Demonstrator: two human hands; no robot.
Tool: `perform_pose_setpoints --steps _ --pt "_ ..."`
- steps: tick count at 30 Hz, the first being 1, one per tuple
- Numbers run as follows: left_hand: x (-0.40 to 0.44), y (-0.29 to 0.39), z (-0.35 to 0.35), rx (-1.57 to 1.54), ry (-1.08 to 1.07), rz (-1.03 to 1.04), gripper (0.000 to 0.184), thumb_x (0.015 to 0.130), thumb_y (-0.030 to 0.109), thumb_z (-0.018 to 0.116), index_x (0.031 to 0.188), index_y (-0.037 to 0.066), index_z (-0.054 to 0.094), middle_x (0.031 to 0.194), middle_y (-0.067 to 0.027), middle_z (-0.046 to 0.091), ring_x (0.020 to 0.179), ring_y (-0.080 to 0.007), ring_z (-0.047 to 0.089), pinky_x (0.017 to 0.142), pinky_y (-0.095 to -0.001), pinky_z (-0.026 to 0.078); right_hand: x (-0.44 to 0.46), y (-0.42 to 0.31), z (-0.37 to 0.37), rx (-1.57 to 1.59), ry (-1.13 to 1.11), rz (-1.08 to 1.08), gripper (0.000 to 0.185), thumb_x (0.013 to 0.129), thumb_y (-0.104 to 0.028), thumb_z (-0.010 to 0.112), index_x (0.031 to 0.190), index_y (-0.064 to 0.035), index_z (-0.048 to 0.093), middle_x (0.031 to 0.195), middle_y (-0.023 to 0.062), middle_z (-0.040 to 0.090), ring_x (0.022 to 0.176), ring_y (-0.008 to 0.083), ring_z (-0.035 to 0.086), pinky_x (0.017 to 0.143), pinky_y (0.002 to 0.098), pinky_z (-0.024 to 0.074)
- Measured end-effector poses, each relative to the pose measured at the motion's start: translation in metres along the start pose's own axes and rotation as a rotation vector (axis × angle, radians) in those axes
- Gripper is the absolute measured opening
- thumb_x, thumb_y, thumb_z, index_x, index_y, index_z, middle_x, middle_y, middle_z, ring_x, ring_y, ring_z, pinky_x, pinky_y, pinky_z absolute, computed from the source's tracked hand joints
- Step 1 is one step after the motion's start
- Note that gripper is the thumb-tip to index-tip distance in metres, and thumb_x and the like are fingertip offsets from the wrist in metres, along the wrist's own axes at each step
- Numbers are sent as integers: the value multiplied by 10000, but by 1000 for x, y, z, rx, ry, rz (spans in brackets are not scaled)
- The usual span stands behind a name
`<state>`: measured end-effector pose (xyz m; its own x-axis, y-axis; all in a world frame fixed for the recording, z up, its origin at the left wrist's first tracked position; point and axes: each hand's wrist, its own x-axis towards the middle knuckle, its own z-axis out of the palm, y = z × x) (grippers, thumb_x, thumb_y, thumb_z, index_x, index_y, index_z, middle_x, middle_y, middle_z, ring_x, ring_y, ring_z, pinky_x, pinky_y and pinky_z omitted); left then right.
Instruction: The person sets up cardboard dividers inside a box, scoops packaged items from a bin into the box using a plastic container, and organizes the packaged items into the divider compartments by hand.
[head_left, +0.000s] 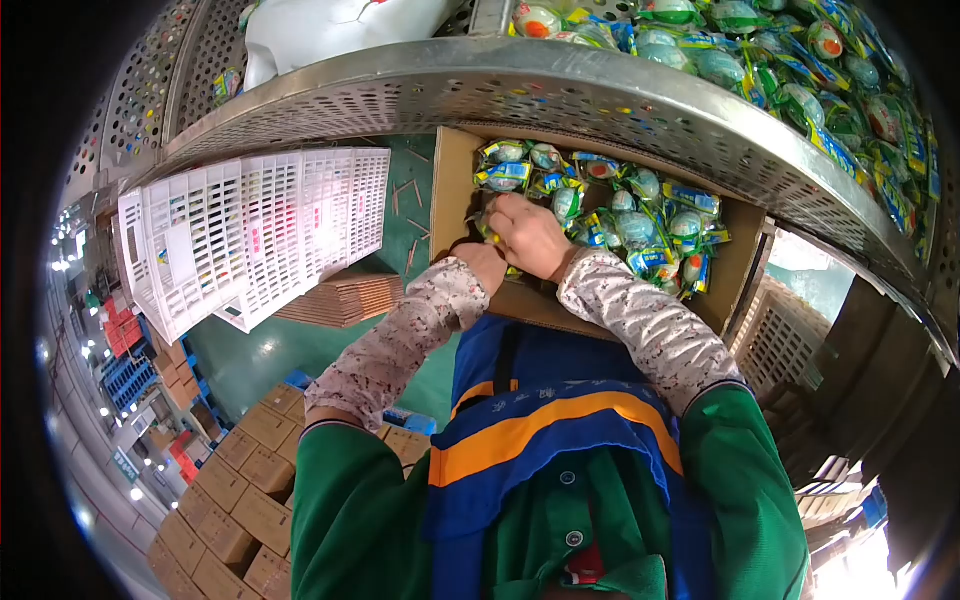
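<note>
An open cardboard box (pixel 452 178) stands before me below the metal shelf, holding several egg-shaped items in clear, green, blue and yellow wrappers (pixel 637 228). My right hand (pixel 532 238) is inside the box toward its left end, with its fingers curled closed. At those fingertips a bit of shiny clear and yellow wrapper (pixel 487 232) shows, so they seem to grip a wrapped egg-shaped item. Just beside it, my left hand (pixel 482 264) reaches over the near left edge of the box. Its fingers point down and are mostly hidden.
A perforated metal tray (pixel 560 62) curves above the box, heaped with more wrapped items (pixel 720 65) at right. A white sack (pixel 340 35) lies at its left. White plastic crates (pixel 270 220) stand left, above flattened cardboard (pixel 345 300). Stacked cartons (pixel 235 500) fill the lower left.
</note>
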<state>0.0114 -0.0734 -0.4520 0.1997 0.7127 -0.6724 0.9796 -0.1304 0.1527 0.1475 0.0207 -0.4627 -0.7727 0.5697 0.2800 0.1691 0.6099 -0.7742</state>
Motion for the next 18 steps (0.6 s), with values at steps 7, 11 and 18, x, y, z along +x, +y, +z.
perform_pose_setpoints --steps 7,11,18 --pt "-39 8 -58 -38 -80 -49 215 849 165 553 815 63 739 853 -162 725 800 -329 716 677 -454 563 -12 -5 -30 15 -218 -90 240 652 4 658 875 -28 578 967 127 544 955 330 611 722 419 541" --pt "-37 8 -55 -162 -52 -61 210 842 155 558 791 67 742 837 -160 724 799 -325 716 681 -445 563 8 -2 -1 5 -106 -200 229 652 -21 668 861 -33 573 944 127 540 941 326 614 703 424 532" --pt "-23 3 -30 -72 -47 -16 235 857 137 530 820 76 754 830 -141 729 815 -306 719 714 -435 565 17 3 11 -57 -262 -182 209 667 -60 687 864 -35 622 923 110 558 909 310 636 721 408 549"
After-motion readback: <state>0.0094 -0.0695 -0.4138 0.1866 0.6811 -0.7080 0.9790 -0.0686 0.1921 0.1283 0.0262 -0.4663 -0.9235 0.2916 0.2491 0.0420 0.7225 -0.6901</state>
